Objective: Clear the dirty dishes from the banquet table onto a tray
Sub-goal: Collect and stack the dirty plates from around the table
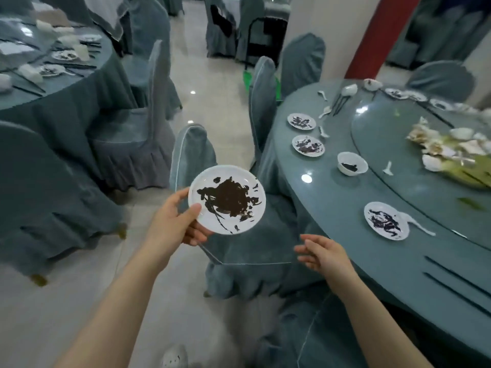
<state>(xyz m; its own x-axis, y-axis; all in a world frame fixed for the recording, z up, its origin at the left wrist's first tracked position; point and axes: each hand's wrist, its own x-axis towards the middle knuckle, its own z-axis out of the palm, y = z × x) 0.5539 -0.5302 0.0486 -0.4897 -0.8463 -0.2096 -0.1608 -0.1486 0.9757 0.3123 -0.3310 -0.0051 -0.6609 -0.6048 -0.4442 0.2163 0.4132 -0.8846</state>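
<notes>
Covered chair (pixel 249 235) btwn hands & banquet table (pixel 345 208) blocks reach.

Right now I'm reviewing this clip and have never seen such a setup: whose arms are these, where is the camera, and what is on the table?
There is no machine here. One wide-angle camera worn on a person's head looks down at their bare arms. The left hand grips a dirty white plate by its rim, above a covered chair. The right hand is open and holds nothing. On the round banquet table lie three more smeared plates, the nearest beside a white spoon, plus a small bowl and black chopsticks. I see no tray.
</notes>
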